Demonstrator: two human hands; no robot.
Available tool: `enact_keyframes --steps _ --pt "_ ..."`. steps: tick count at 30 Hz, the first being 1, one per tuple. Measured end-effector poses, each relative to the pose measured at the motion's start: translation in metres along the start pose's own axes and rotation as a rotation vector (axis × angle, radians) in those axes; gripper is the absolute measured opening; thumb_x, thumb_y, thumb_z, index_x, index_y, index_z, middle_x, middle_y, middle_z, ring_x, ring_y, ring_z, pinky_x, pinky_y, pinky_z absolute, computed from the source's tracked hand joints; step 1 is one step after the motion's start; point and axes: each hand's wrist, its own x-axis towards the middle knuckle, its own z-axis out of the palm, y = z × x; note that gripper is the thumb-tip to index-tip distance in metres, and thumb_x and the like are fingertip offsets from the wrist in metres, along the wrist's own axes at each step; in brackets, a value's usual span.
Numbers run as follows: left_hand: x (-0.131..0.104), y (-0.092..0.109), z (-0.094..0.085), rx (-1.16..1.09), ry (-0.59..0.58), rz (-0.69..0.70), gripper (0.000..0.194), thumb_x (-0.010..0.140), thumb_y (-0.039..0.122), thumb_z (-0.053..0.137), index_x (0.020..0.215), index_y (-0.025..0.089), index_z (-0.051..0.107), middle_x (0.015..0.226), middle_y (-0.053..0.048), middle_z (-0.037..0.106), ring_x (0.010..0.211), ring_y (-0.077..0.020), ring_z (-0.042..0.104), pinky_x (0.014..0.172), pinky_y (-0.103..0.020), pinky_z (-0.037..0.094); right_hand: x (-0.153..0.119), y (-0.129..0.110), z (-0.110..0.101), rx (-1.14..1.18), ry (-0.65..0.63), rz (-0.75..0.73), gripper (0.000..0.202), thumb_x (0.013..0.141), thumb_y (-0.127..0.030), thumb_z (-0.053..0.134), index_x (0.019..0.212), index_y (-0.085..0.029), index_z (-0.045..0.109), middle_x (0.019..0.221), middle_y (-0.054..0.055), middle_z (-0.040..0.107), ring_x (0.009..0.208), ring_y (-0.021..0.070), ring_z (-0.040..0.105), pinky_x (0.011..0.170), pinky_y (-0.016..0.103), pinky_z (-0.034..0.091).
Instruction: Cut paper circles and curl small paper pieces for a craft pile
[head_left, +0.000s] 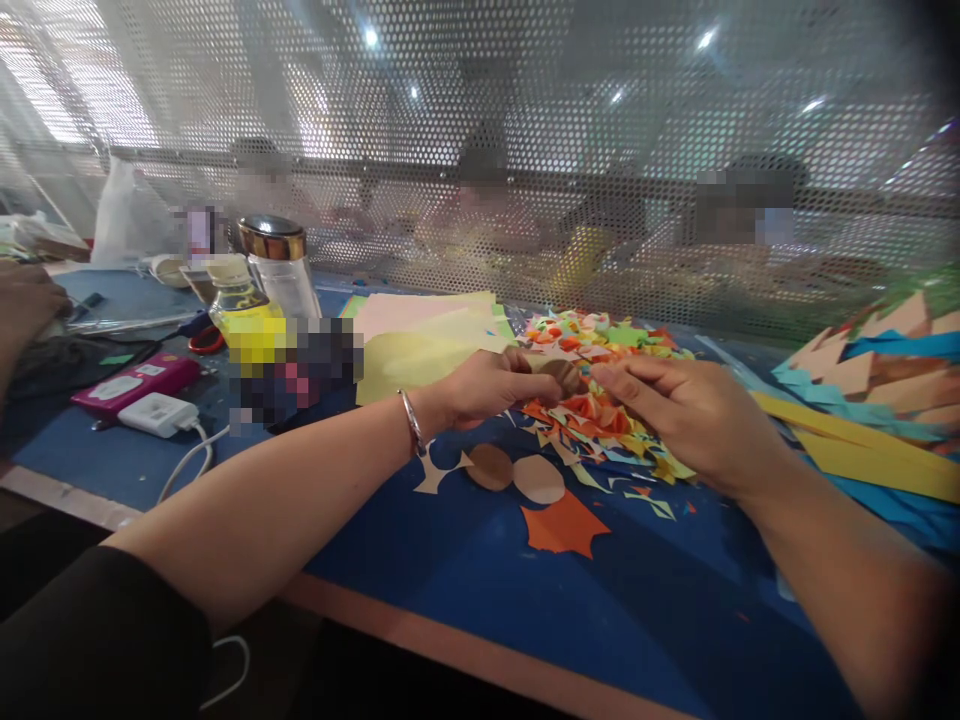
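Observation:
Between my two hands is a small brown paper piece (pixel 561 376). My left hand (pixel 499 387), with a silver bracelet at its wrist, pinches it from the left. The thumb and fingers of my right hand (pixel 664 405) close at its right edge. Below them on the blue table (pixel 465 560) lie a brown paper circle (pixel 490 467), a paler circle (pixel 538 480) and an orange jagged paper piece (pixel 564 524). A heap of colourful paper scraps (pixel 600 420) spreads under and behind my hands.
Coloured sheets (pixel 420 320) lie behind my left hand. Further left stand a bottle (pixel 232 290) and a glass flask (pixel 289 280), near a pink power strip (pixel 139 383). Folded paper (pixel 885 380) is stacked at right. Another person's hand (pixel 30 300) shows at far left, beyond it a perforated screen (pixel 450 100).

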Motion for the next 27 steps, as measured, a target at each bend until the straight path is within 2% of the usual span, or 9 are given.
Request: enact_keyframes --steps 3,7,10,14,19,27 --pt "0.001 0.001 0.005 -0.126 -0.045 0.093 0.016 0.069 0.027 0.077 0.072 0.016 0.065 0.072 0.001 0.061 0.065 -0.0093 0.049 0.061 -0.027 0.036 -0.001 0.001 0.002 0.137 -0.012 0.134 0.061 0.082 -0.080 0.060 0.066 -0.021 0.059 0.054 -0.004 0.032 0.048 0.0100 0.025 0.045 0.030 0.018" --pt "0.000 0.003 0.012 -0.277 -0.010 0.089 0.027 0.067 0.019 0.080 0.085 0.016 0.060 0.077 0.001 0.066 0.072 -0.0099 0.061 0.069 -0.027 0.042 -0.002 -0.002 0.005 0.302 -0.011 0.150 0.054 0.079 -0.074 0.069 0.078 -0.021 0.066 0.058 -0.004 0.037 0.050 0.0096 0.026 0.045 0.029 0.017" --pt "-0.002 0.004 0.014 -0.299 -0.009 0.102 0.032 0.067 0.020 0.083 0.085 0.016 0.057 0.075 0.002 0.065 0.069 -0.0082 0.060 0.069 -0.026 0.042 -0.004 -0.006 0.007 0.275 -0.041 0.155 0.053 0.081 -0.073 0.068 0.080 -0.021 0.068 0.054 -0.005 0.034 0.049 0.0093 0.025 0.045 0.028 0.017" --pt "-0.004 0.007 0.014 -0.323 0.004 0.137 0.039 0.065 0.024 0.087 0.088 0.017 0.056 0.074 0.003 0.067 0.067 -0.0081 0.059 0.066 -0.025 0.040 -0.004 -0.010 0.009 0.260 -0.035 0.116 0.051 0.083 -0.072 0.067 0.081 -0.021 0.069 0.054 -0.004 0.040 0.047 0.0092 0.031 0.043 0.026 0.022" --pt "-0.006 0.008 0.013 -0.279 0.080 0.184 0.033 0.076 0.034 0.082 0.090 0.019 0.056 0.078 0.003 0.066 0.063 -0.0069 0.054 0.060 -0.025 0.035 -0.004 -0.014 0.011 0.271 -0.005 0.019 0.049 0.086 -0.070 0.064 0.079 -0.022 0.068 0.052 -0.005 0.035 0.045 0.0094 0.028 0.040 0.027 0.020" --pt "-0.004 0.005 0.015 -0.350 0.005 0.196 0.038 0.071 0.037 0.085 0.086 0.019 0.056 0.079 0.003 0.064 0.072 -0.0096 0.058 0.071 -0.026 0.042 -0.005 -0.012 0.011 0.297 -0.043 0.021 0.046 0.089 -0.067 0.062 0.083 -0.022 0.069 0.053 -0.005 0.035 0.044 0.0089 0.026 0.040 0.027 0.018"
